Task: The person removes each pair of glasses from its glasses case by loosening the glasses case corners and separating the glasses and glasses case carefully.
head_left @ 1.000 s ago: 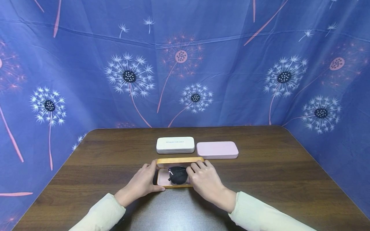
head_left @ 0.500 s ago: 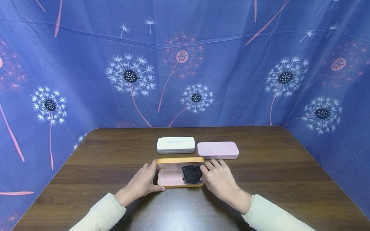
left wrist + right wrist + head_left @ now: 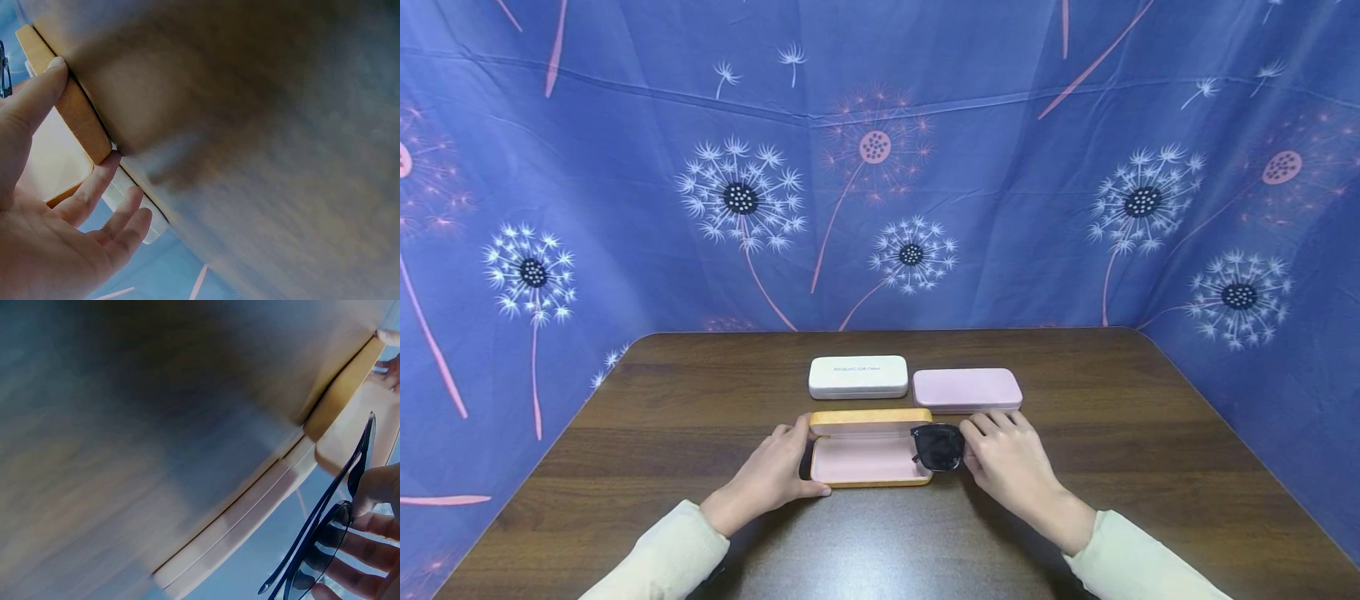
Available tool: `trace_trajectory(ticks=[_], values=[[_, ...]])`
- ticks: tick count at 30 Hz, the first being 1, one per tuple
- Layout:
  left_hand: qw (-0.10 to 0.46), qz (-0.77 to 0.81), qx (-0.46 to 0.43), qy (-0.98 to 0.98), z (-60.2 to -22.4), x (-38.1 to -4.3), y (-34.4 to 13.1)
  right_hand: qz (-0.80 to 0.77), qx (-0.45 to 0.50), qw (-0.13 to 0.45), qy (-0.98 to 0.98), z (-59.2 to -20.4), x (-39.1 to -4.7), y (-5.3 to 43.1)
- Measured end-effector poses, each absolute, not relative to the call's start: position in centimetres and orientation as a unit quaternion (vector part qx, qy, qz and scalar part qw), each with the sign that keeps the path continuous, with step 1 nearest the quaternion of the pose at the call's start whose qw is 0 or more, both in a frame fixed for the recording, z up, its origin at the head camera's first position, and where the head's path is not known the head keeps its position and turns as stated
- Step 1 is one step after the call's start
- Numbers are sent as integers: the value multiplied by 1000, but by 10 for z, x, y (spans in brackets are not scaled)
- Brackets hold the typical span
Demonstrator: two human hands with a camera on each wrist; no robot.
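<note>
Moved vs 0.5 s ago: R hand (image 3: 1011, 458) + sunglasses (image 3: 939, 447), shifted R; latter now overlap case's R end in head view, so mostly out, I'd judge. Desk (image 3: 700, 400) bears yellow case (image 3: 871, 417), lid up, pink lining (image 3: 861, 461) showing. L hand (image 3: 767, 473) grips case's L end, thumb on front edge. R hand: fingers nearly closed, pinching sunglasses' R side.

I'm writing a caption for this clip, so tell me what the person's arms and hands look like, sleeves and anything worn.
The left sleeve and right sleeve are long, pale greenish cream and finely ribbed. The left hand and right hand are gloveless, with no rings or markings showing.
</note>
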State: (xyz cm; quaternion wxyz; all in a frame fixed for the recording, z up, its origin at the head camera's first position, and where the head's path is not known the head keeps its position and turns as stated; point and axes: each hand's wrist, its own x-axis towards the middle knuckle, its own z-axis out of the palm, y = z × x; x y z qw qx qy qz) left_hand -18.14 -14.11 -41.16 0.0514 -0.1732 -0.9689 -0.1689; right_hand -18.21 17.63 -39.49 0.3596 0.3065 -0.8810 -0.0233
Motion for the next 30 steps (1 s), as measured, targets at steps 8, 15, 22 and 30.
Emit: trace_trajectory(ticks=[8, 15, 22, 30], values=[[56, -170, -174, -968, -411, -180, -141, -25, 290, 356, -888, -397, -186, 198], [52, -172, -172, -969, -410, -179, -141, -25, 286, 365, -886, -402, -193, 210], [51, -171, -176, -968, -410, -179, -141, -33, 275, 358, -892, -404, -200, 216], [52, -174, -175, -968, -410, -179, -141, -56, 273, 338, -899, -406, -207, 217]])
